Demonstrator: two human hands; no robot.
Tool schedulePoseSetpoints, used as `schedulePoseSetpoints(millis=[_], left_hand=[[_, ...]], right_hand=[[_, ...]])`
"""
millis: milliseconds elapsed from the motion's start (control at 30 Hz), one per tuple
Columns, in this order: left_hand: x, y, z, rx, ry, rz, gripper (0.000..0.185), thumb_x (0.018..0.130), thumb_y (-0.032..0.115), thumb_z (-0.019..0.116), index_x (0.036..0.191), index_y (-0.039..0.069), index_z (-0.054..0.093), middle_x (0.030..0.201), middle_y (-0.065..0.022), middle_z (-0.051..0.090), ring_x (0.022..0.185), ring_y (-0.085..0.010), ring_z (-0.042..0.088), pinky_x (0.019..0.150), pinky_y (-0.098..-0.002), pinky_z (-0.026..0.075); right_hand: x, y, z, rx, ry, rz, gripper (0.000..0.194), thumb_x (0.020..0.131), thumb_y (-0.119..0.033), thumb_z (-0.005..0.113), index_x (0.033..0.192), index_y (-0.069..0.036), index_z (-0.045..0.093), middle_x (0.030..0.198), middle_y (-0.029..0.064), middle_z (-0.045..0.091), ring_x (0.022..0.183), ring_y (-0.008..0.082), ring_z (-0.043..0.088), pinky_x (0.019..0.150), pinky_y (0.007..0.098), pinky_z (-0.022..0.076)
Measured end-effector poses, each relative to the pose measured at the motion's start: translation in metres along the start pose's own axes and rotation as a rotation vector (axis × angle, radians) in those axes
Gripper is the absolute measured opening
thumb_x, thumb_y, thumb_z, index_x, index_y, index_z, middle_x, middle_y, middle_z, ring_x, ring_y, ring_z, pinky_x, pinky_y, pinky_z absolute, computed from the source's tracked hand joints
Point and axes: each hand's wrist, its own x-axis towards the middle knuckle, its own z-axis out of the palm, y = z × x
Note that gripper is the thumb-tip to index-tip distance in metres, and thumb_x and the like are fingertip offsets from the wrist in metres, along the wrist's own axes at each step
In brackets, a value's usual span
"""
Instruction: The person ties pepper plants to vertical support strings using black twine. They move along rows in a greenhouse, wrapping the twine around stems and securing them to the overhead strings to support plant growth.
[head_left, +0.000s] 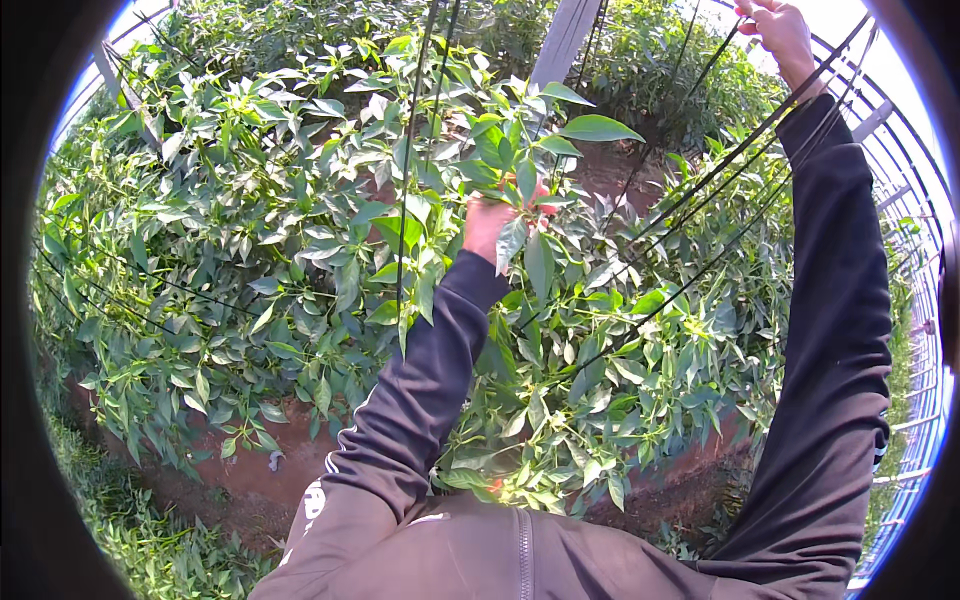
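Note:
My left hand (489, 223) reaches into the foliage at the middle of the view. Its fingers are closed around the upper stem of a leafy pepper plant (539, 262), and leaves hide part of the grip. Up at the top right, my right hand (780, 36) is raised high with the fingertips pinched together. A thin black cord (714, 64) runs down from those fingertips towards the plants. Other black cords (720, 184) slant across in front of my right wrist and sleeve.
Dense pepper plants (247, 217) fill both sides and the back. Upright black cords (409, 150) hang left of my left hand. A pale post (564, 45) leans behind it. Curved greenhouse ribs (904, 161) line the right. Bare soil (255, 465) shows below the plants.

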Motion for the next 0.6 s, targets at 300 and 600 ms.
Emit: schedulePoseSetpoints(millis=[300, 600], left_hand=[[0.006, 0.010, -0.002, 0.116, -0.044, -0.041, 0.026, 0.087, 0.021, 0.071, 0.103, 0.004, 0.060, 0.089, -0.0111, 0.065, 0.076, -0.0243, 0.067, 0.057, -0.0330, 0.055], [0.016, 0.008, -0.003, 0.125, 0.007, -0.028, 0.027, 0.080, 0.020, 0.078, 0.099, 0.006, 0.065, 0.084, -0.0092, 0.067, 0.070, -0.0160, 0.062, 0.054, -0.0319, 0.052]], right_hand=[[-0.056, 0.022, -0.010, -0.057, -0.182, 0.029, 0.047, 0.087, -0.045, 0.067, 0.109, -0.003, 0.070, 0.079, 0.0024, 0.070, 0.062, 0.0081, 0.062, 0.059, 0.0214, 0.0466], [-0.123, 0.017, 0.007, 0.106, -0.119, 0.205, 0.023, 0.086, -0.029, 0.070, 0.091, -0.007, 0.075, 0.074, 0.0037, 0.070, 0.057, 0.0058, 0.059, 0.055, 0.0214, 0.0441]])
